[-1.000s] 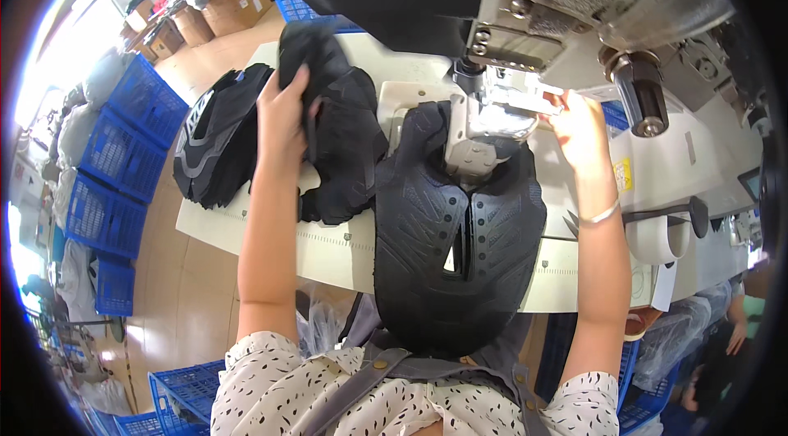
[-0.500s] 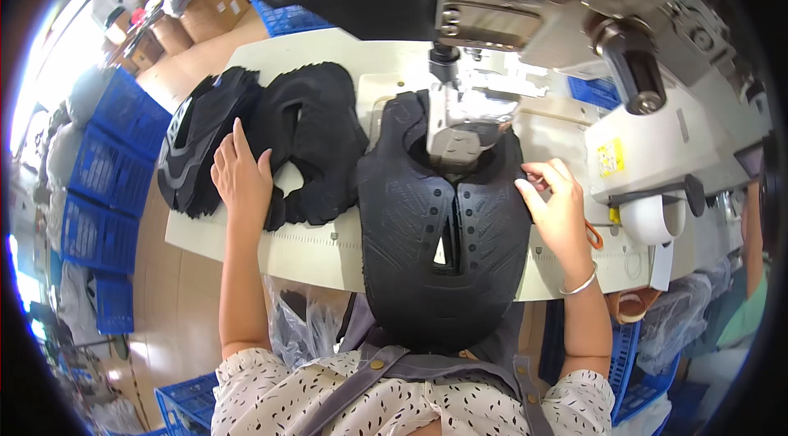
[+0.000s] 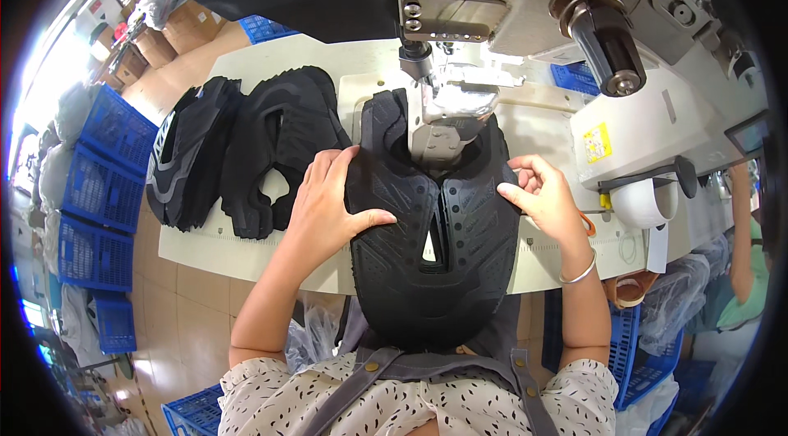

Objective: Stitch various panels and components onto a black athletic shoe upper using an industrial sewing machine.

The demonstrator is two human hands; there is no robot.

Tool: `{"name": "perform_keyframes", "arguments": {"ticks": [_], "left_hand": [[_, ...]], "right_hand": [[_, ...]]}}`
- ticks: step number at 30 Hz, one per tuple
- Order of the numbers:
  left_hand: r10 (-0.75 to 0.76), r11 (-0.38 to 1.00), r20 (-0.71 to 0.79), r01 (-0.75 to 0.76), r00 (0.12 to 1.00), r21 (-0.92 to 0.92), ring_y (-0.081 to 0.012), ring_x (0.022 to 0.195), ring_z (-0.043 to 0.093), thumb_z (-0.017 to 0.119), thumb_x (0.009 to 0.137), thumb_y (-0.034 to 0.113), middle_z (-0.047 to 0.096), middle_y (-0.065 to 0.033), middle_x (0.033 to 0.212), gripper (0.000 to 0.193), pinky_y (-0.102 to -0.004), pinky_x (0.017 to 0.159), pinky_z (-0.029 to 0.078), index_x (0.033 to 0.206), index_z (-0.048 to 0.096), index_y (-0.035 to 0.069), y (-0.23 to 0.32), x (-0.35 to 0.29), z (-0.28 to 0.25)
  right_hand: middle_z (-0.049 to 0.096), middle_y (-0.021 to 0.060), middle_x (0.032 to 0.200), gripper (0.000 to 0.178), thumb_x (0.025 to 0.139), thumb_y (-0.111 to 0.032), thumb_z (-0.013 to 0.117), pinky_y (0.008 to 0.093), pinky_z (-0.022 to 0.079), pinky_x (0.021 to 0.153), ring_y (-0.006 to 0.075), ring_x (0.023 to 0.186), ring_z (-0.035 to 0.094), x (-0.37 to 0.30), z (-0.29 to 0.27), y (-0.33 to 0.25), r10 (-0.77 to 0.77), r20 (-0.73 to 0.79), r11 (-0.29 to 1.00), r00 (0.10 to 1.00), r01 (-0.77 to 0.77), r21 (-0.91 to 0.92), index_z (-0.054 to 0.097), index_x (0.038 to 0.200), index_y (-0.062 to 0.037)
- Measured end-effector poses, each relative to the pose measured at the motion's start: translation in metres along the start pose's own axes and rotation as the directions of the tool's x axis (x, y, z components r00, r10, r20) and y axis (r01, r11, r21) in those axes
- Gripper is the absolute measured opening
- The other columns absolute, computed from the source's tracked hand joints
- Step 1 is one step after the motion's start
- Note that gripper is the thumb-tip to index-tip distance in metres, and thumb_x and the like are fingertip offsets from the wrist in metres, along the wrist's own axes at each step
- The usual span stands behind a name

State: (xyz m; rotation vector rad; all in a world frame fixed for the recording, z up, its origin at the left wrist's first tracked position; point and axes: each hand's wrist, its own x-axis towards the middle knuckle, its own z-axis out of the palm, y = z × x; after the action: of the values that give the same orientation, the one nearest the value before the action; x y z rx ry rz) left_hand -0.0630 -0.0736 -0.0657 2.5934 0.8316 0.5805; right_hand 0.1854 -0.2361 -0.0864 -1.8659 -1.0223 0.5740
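Observation:
A black shoe upper (image 3: pixel 433 288) with eyelet holes and a slit down its middle lies flat before me, its far opening around the sewing machine's needle head (image 3: pixel 447 128). Its toe end hangs over the table's near edge. On the upper's left side rests my left hand (image 3: pixel 327 202), fingers spread and thumb reaching across it. My right hand (image 3: pixel 542 194) pinches the right edge of the upper between thumb and curled fingers. Left of it, more black uppers lie in a stack (image 3: pixel 283 140), beside another stack (image 3: pixel 193 157) with grey trim.
The pale table (image 3: pixel 238 251) carries the machine body (image 3: pixel 648 132), a white cup-shaped part (image 3: pixel 648 204) and orange-handled snips (image 3: pixel 588 224) on the right. Blue crates (image 3: pixel 98 190) stand at the left. Another person's arm (image 3: pixel 741 231) shows at far right.
My left hand has moved right, from the stacked uppers onto the left side of the upper at the machine. My right hand keeps its hold at the right edge. The view has shifted slightly.

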Motion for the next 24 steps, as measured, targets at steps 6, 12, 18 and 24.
{"name": "perform_keyframes", "arguments": {"ticks": [6, 12, 18, 24], "left_hand": [[-0.052, 0.998, -0.039, 0.051, 0.998, -0.034, -0.0282, 0.095, 0.050, 0.079, 0.054, 0.040, 0.048, -0.0136, 0.110, 0.082, -0.0369, 0.084, 0.042, 0.116, 0.045, -0.002, 0.002, 0.000, 0.001], [-0.067, 0.996, -0.014, 0.066, 0.998, -0.067, -0.0336, 0.106, 0.045, 0.076, 0.056, 0.045, 0.045, -0.0165, 0.111, 0.083, -0.0392, 0.089, 0.039, 0.114, 0.044, -0.004, 0.001, -0.001, 0.002], [-0.006, 0.999, -0.095, 0.010, 0.995, 0.048, -0.0285, 0.098, 0.048, 0.077, 0.056, 0.043, 0.045, -0.0139, 0.110, 0.080, -0.0364, 0.085, 0.041, 0.115, 0.046, -0.002, 0.000, -0.007, 0.006], [-0.321, 0.947, -0.059, 0.321, 0.945, -0.010, -0.0269, 0.069, 0.054, 0.070, 0.065, 0.049, 0.051, -0.0100, 0.072, 0.060, -0.0353, 0.062, 0.042, 0.094, 0.052, -0.001, 0.006, -0.013, -0.013]], "right_hand": [[0.050, 0.0004, 0.065, 0.018, 0.071, -0.006, 0.069, 0.0213, 0.039, 0.051, 0.0072, 0.052, 0.043, 0.001, 0.003, 0.002, -0.079, -0.084, 0.993, 0.993, 0.086, 0.077, 0.057, 0.082, -0.0001], [0.055, 0.0066, 0.079, 0.008, 0.071, -0.001, 0.066, 0.0304, 0.042, 0.060, 0.0211, 0.067, 0.051, -0.017, 0.015, -0.022, -0.723, -0.241, 0.604, 0.647, 0.423, -0.675, 0.058, 0.073, -0.0036], [0.054, 0.0103, 0.105, 0.057, 0.081, -0.002, 0.058, 0.0259, 0.041, 0.074, 0.0123, 0.092, 0.050, -0.041, 0.013, -0.024, 0.030, -0.063, 0.781, 0.998, 0.016, 0.625, 0.029, 0.130, 0.0003], [0.022, 0.0181, 0.140, 0.076, 0.079, -0.008, 0.061, 0.0314, 0.015, 0.107, 0.0215, 0.131, 0.020, -0.056, 0.025, -0.044, -0.186, -0.095, 0.869, 0.978, 0.209, 0.449, 0.013, 0.136, 0.0079]]}}
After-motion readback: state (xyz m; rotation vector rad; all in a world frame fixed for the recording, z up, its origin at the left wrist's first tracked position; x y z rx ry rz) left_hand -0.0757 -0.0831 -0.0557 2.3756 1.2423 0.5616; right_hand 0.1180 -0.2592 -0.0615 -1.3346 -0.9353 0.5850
